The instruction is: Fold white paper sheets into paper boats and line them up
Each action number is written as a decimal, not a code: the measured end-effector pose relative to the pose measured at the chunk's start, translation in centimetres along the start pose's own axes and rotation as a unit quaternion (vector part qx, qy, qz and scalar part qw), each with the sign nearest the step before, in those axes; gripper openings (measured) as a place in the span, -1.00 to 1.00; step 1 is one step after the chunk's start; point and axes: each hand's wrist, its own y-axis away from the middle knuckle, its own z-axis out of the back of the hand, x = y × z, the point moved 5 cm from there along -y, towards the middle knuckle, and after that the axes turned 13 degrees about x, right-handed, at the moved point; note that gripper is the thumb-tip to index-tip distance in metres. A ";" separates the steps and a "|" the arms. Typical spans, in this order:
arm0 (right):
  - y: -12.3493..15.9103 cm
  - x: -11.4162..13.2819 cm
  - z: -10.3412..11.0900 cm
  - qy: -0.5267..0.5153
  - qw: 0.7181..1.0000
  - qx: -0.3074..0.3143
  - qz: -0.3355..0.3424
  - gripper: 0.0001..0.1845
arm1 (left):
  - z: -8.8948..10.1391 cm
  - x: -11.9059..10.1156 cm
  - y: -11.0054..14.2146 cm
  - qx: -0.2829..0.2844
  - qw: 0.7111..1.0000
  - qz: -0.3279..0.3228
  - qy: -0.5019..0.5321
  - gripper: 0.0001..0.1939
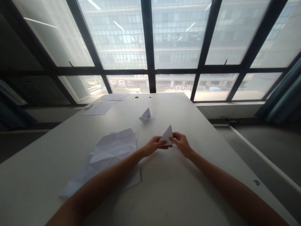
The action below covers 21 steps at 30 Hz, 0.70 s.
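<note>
Between my two hands is a small folded piece of white paper (pixel 167 135), triangular with its point upward, held above the table. My left hand (pixel 154 145) grips its lower left, thumb in front and fingers behind and below. On its right edge, my right hand (pixel 181 143) pinches the paper between thumb and fingers. A folded paper boat (pixel 145 116) stands on the table a little beyond my hands. Creased, unfolded white sheets (pixel 115 146) lie to the left, partly hidden under my left forearm.
The white table (pixel 178 194) runs toward large windows. More paper sheets (pixel 101 106) lie flat at its far left. Two small dark spots sit near the far edge, and a small dark label (pixel 256 182) is at the right edge. A white pipe (pixel 263 158) runs beside the table.
</note>
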 end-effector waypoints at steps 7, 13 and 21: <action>0.1 -0.3 0.1 0.047 0.999 -0.011 -0.006 -0.71 | 0.0 -0.4 -0.1 -0.011 0.998 0.019 -0.051 -0.40; 0.1 -0.2 0.2 0.088 0.996 0.002 -0.008 -0.70 | 0.2 -0.2 -0.2 -0.028 0.999 0.022 -0.035 -0.40; -0.1 -1.3 0.6 0.097 0.995 0.005 -0.014 -0.67 | 0.5 0.5 -0.3 -0.016 0.999 0.021 -0.032 -0.40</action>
